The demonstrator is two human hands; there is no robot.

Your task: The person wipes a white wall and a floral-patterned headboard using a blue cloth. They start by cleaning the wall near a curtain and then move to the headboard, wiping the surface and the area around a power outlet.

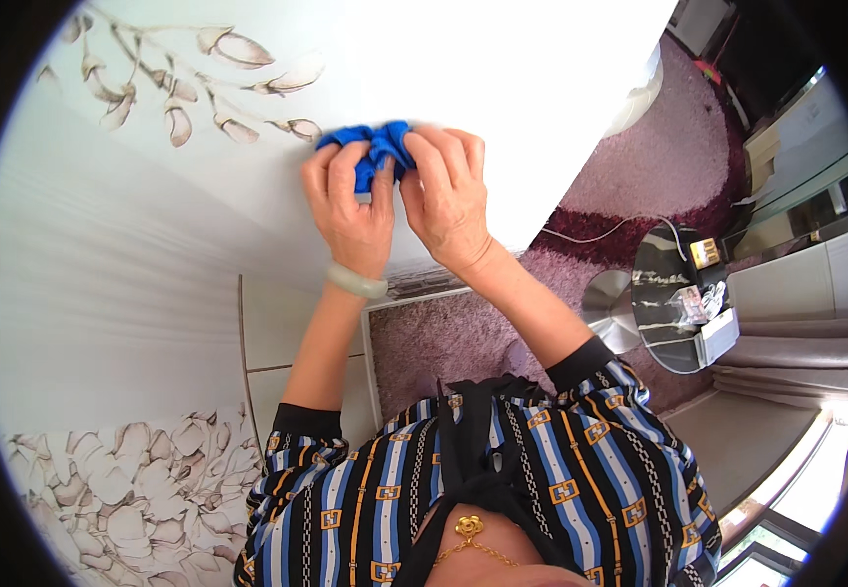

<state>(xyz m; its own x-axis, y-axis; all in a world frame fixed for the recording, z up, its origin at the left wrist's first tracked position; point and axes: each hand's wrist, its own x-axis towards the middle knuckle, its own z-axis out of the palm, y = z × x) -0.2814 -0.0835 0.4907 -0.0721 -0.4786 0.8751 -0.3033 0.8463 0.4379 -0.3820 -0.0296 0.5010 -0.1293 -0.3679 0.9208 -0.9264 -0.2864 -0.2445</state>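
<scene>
A bunched blue cloth (377,140) is pinched between my two hands, against or just in front of a white surface (463,78) printed with brownish flower buds. My left hand (355,223), with a pale bangle (356,282) on its wrist, has its fingers curled into the cloth's left side. On the other side my right hand (450,201) grips the cloth with bent fingers. Both sets of fingertips nearly meet at its middle. How firmly the cloth touches the surface I cannot tell.
A small round black table (654,313) stands at the right with a white box (717,336) and small items on it. Purple carpet (443,342) covers the floor, and a white cable (580,238) runs across it. Curtains (786,357) hang at the far right.
</scene>
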